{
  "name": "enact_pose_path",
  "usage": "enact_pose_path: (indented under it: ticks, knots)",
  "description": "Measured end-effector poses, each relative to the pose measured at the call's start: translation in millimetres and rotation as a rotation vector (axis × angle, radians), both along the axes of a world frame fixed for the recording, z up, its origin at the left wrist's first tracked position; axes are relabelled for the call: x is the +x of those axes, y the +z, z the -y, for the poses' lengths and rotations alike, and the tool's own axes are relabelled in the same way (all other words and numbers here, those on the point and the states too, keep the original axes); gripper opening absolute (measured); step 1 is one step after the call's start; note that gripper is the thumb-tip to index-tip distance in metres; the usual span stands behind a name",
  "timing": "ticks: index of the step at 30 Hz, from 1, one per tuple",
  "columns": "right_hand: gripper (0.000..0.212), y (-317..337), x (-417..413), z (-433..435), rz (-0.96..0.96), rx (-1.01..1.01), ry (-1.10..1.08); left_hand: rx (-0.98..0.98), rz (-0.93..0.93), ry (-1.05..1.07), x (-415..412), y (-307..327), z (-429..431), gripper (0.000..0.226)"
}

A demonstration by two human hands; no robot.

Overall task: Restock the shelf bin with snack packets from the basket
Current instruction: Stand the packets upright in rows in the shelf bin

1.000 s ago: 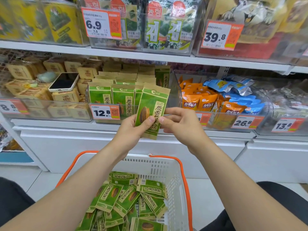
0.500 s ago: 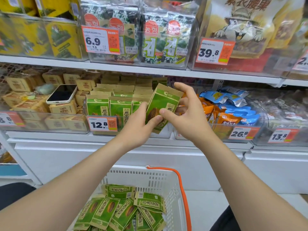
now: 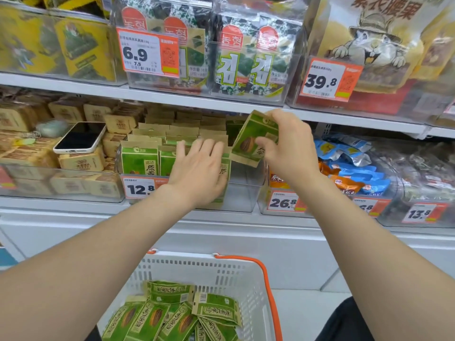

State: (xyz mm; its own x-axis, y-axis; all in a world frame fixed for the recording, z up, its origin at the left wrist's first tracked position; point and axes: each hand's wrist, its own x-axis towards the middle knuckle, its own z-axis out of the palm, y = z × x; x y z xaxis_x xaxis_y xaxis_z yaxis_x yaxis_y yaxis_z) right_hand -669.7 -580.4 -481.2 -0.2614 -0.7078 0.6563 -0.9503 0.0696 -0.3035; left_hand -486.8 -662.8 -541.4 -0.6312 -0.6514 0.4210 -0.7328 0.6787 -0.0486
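My right hand point(image 3: 288, 148) pinches a green and tan snack packet point(image 3: 248, 141), tilted above the right end of the clear shelf bin point(image 3: 241, 193). My left hand point(image 3: 199, 168) lies flat with straight fingers against the upright green packets point(image 3: 140, 161) standing in that bin, pressing them to the left. The bin's right part behind the hands shows an open gap. Below, a white basket with an orange handle point(image 3: 246, 274) holds several more green packets point(image 3: 172, 316) lying loose.
A white phone point(image 3: 80, 137) lies on tan boxes in the bin to the left. Orange and blue snack bags point(image 3: 349, 168) fill the bin to the right. The shelf board above point(image 3: 221, 102) hangs close over the bin, with seaweed packs on it.
The view rose towards the shelf. My left hand let go of the packet and moved onto the packets in the bin. My right hand carried the packet up and over the bin's right end.
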Motion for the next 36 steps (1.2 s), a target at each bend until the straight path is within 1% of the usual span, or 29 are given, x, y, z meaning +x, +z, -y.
enact_pose_path:
  ticks: [2, 3, 5, 7, 10, 12, 14, 16, 18, 21, 23, 26, 29, 31, 33, 36]
  knots:
    - [0.035, 1.3, -6.4, 6.9, -0.001, 0.022, 0.023, -0.047, -0.026, 0.017, -3.0, 3.1, 5.1, 0.042]
    - [0.034, 2.1, -9.0, 9.8, 0.004, 0.03, 0.035, -0.068, -0.039, 0.023, -4.2, 5.0, 7.9, 0.039]
    - [0.034, 5.5, -14.1, 13.4, 0.023, 0.047, 0.046, -0.096, -0.047, 0.017, -6.1, 5.6, 15.4, 0.039]
    - [0.036, 9.0, -17.8, 14.5, 0.012, 0.084, 0.035, -0.076, -0.059, 0.004, -6.3, 3.7, 22.0, 0.041]
    - [0.042, 4.6, -11.5, 17.3, -0.035, 0.183, 0.018, -0.058, -0.095, 0.019, -8.3, 1.9, 24.9, 0.034]
    - [0.04, -7.3, -1.9, 23.4, -0.105, 0.273, -0.03, -0.08, -0.097, 0.03, -11.6, 1.1, 22.4, 0.034]
    - [0.032, -20.5, 5.0, 33.5, -0.233, 0.352, -0.117, -0.115, -0.066, 0.038, -13.7, -1.3, 20.6, 0.041]
    - [0.028, -29.0, 8.4, 44.6, -0.341, 0.381, -0.198, -0.143, -0.011, 0.056, -13.0, -1.8, 21.6, 0.051]
    - [0.029, -32.9, 9.9, 55.4, -0.376, 0.395, -0.254, -0.157, 0.037, 0.075, -10.2, 0.6, 23.8, 0.059]
    - [0.034, -34.3, 10.8, 72.5, -0.396, 0.464, -0.319, -0.12, 0.075, 0.071, -6.4, 4.6, 26.5, 0.072]
    - [0.038, -32.7, 9.2, 85.6, -0.423, 0.508, -0.351, -0.1, 0.083, 0.054, -4.3, 4.8, 28.0, 0.076]
    - [0.045, -31.5, 5.5, 107.5, -0.442, 0.526, -0.385, -0.098, 0.074, 0.038, -3.2, 3.6, 29.5, 0.076]
    - [0.042, -31.4, 1.9, 130.0, -0.455, 0.518, -0.417, -0.107, 0.067, 0.038, -3.7, 1.9, 31.5, 0.075]
    - [0.046, -35.5, -2.3, 142.8, -0.497, 0.491, -0.453, -0.103, 0.067, 0.041, -4.4, 1.0, 33.0, 0.075]
    - [0.046, -41.0, -6.9, 150.8, -0.516, 0.436, -0.479, -0.095, 0.064, 0.04, -5.2, 0.5, 32.8, 0.075]
    - [0.043, -44.7, -10.9, 161.8, -0.44, 0.329, -0.505, -0.093, 0.055, 0.039, -5.7, 0.3, 32.0, 0.075]
